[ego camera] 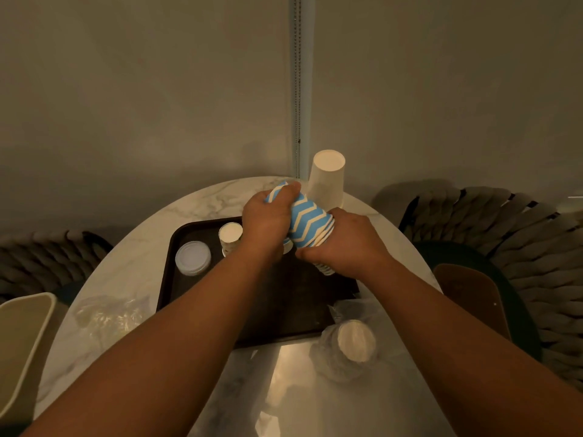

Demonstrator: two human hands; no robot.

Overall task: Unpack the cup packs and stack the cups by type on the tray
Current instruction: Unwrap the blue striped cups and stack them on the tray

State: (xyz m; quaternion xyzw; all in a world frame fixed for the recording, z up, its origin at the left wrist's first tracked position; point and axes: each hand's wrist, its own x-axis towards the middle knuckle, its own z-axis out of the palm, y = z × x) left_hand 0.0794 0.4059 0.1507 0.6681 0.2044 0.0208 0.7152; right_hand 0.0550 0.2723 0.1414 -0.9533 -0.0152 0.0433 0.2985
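Note:
A stack of blue cups with cream zigzags (307, 223) lies tilted above the dark tray (195, 234). My left hand (268, 222) grips its upper, far end. My right hand (344, 244) grips its lower end, where several nested rims (326, 269) show under my fingers. On the tray stand a clear lidded plastic cup stack (193, 257) and a small upside-down patterned cup stack (231, 236). A tall stack of plain white cups (326, 179) stands upside down on the table beyond the tray. A wrapped cup pack (355, 342) lies at the tray's near right corner.
Crumpled clear wrapping (107, 316) lies on the round marble table (142, 247) left of the tray. A beige bin (22, 342) stands at the lower left. Woven chairs (504, 247) flank the table on both sides. A wall is right behind it.

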